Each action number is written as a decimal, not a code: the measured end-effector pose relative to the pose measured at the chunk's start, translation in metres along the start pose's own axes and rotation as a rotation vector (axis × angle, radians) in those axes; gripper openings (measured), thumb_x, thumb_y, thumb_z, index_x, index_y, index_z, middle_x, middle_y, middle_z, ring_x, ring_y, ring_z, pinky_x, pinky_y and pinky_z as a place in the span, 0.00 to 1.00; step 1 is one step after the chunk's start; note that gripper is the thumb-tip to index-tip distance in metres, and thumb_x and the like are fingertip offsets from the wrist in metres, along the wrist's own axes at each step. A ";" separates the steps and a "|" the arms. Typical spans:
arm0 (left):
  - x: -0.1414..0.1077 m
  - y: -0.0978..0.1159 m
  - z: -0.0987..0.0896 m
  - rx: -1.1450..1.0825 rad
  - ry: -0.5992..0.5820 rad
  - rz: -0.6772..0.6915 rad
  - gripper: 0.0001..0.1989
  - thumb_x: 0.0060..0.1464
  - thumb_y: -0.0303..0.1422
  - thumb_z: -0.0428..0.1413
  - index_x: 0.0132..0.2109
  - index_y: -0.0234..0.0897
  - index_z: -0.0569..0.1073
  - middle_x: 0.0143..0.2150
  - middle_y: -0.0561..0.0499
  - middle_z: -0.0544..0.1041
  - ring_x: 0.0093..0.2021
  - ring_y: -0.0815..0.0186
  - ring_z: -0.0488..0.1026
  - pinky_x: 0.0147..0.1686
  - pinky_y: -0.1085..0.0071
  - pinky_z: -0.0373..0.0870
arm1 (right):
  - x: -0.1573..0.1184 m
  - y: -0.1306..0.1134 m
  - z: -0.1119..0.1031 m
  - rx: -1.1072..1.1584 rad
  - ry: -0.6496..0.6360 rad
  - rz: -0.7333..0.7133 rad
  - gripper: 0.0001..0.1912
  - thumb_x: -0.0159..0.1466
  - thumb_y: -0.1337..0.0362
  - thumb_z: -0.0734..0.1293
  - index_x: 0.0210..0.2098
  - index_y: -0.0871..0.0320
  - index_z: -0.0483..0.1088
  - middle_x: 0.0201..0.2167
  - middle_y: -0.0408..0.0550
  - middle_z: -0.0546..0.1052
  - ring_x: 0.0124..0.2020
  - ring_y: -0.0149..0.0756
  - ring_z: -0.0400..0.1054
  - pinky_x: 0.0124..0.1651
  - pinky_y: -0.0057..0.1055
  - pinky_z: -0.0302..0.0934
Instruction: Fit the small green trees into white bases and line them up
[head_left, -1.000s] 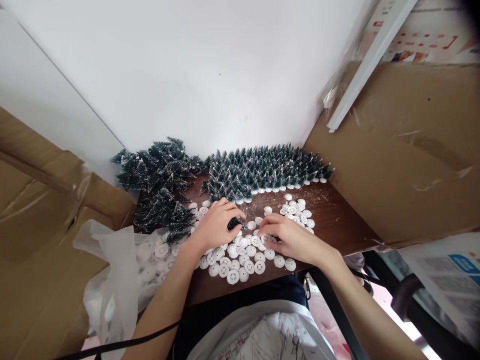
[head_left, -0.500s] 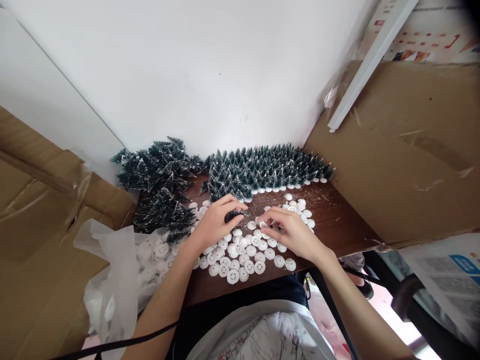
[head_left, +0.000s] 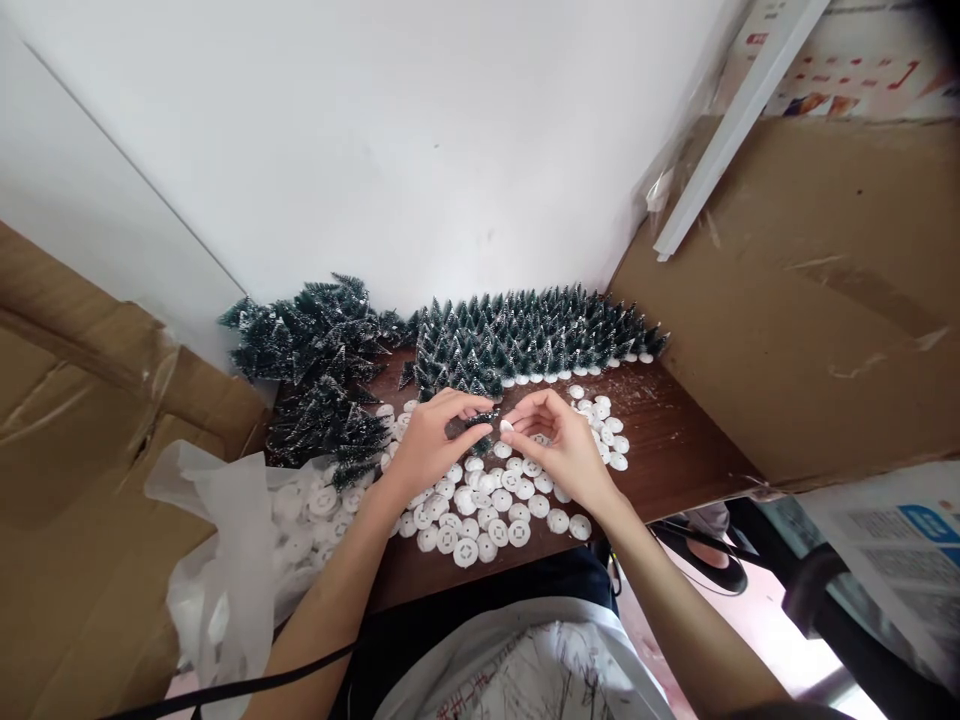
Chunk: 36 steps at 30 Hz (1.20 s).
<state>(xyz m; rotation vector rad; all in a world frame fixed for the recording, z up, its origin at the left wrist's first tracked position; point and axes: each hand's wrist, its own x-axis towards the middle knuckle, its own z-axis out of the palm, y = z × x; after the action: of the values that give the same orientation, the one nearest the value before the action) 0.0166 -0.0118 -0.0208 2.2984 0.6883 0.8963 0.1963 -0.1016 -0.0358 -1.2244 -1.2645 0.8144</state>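
My left hand (head_left: 444, 432) is closed on a small artificial Christmas tree (head_left: 482, 418), dark green with white flecks and mostly hidden by the fingers. Close to its right, my right hand (head_left: 556, 438) pinches a white round base (head_left: 506, 427) between thumb and fingers, facing the tree. I cannot make out whether tree and base touch. Below both hands, loose white round bases (head_left: 487, 507) are spread over the brown table (head_left: 660, 430). Behind the hands, a dense block of trees (head_left: 525, 335) stands upright on white bases.
A heap of trees (head_left: 319, 340) lies at the left. In front of it, a translucent plastic bag (head_left: 240, 560) holds more white bases. Cardboard (head_left: 825, 300) stands on the right and a cardboard box (head_left: 90, 450) on the left. A white wall (head_left: 450, 150) closes the back.
My right hand has risen from the loose bases with one white base in its fingers and moved left toward the tree. The left hand stays nearly in place.
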 end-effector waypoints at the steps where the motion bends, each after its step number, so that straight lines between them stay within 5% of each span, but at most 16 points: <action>1: 0.000 0.000 0.001 0.000 -0.002 0.017 0.09 0.57 0.30 0.60 0.45 0.40 0.77 0.41 0.49 0.79 0.39 0.64 0.74 0.41 0.66 0.73 | 0.000 0.000 0.001 0.003 -0.001 0.000 0.16 0.57 0.60 0.74 0.39 0.54 0.65 0.37 0.47 0.78 0.37 0.36 0.74 0.42 0.36 0.70; 14: 0.001 0.005 0.002 0.018 -0.010 0.105 0.06 0.58 0.29 0.58 0.42 0.39 0.77 0.40 0.49 0.79 0.43 0.62 0.74 0.48 0.62 0.70 | 0.001 0.001 0.002 -0.062 0.012 -0.004 0.16 0.58 0.59 0.74 0.39 0.55 0.65 0.36 0.47 0.78 0.37 0.36 0.73 0.42 0.37 0.69; 20: 0.001 0.004 0.002 0.001 0.004 0.022 0.10 0.58 0.30 0.58 0.47 0.40 0.77 0.44 0.47 0.77 0.44 0.63 0.74 0.46 0.62 0.73 | 0.000 -0.002 0.001 -0.056 0.024 0.007 0.13 0.59 0.59 0.73 0.38 0.55 0.65 0.36 0.47 0.78 0.37 0.35 0.73 0.42 0.36 0.69; 36: 0.002 0.004 0.001 -0.355 0.155 -0.218 0.08 0.53 0.35 0.62 0.40 0.38 0.77 0.39 0.49 0.78 0.36 0.66 0.77 0.38 0.69 0.77 | -0.003 -0.006 -0.003 -0.359 -0.240 -0.122 0.08 0.65 0.62 0.68 0.44 0.52 0.75 0.41 0.46 0.75 0.38 0.35 0.70 0.38 0.32 0.64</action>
<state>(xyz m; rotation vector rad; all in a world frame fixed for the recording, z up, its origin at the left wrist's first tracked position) 0.0198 -0.0136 -0.0178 1.8187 0.7603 1.0093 0.1973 -0.1060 -0.0304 -1.3426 -1.7197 0.6764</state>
